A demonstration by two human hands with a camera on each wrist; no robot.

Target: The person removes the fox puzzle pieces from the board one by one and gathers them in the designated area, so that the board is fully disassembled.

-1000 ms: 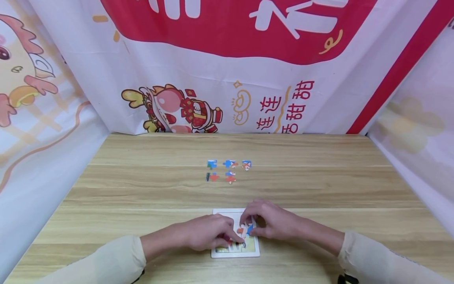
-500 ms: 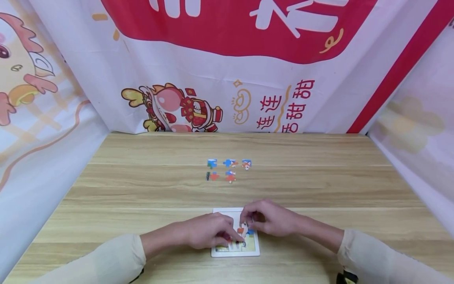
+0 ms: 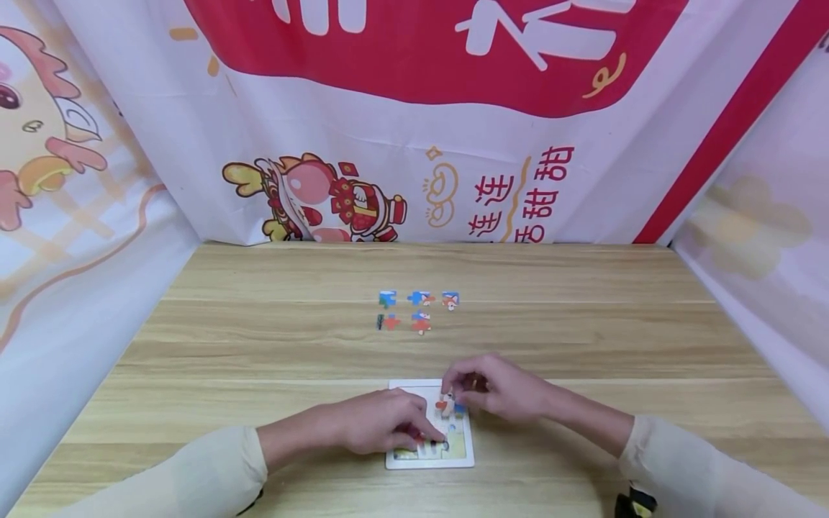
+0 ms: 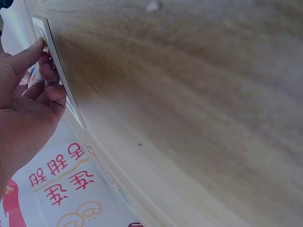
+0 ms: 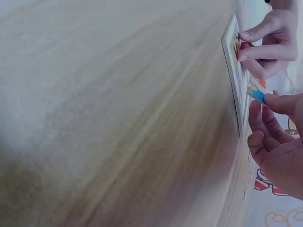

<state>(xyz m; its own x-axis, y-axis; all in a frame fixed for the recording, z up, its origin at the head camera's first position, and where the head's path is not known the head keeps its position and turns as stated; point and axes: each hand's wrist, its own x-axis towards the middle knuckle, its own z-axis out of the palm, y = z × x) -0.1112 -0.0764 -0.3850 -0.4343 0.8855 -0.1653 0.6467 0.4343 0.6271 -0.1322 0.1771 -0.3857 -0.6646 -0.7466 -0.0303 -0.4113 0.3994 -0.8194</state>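
A square puzzle tray with a white rim (image 3: 430, 465) lies near the front of the table, its lower part filled with pale, picture-printed pieces. My left hand (image 3: 382, 421) rests on the tray's left side, touching the fitted pieces with its fingertips. In the left wrist view, that hand's (image 4: 29, 101) thumb reaches to the tray and the other fingers are bent. My right hand (image 3: 497, 388) pinches a puzzle piece (image 5: 256, 93) with blue, orange and white on it, tilted just above the tray's right half. Part of this piece is hidden by the fingers.
Several loose puzzle pieces lie further back in two rows, among them a blue and green piece (image 3: 387, 298) and an orange one (image 3: 422, 324). Printed cloth (image 3: 414, 129) hangs behind the wooden table (image 3: 259, 309) and along both sides.
The puzzle piece has been lifted and tilted from the tray's right side, and my right hand has moved slightly up and away with it. My left hand stays in place.
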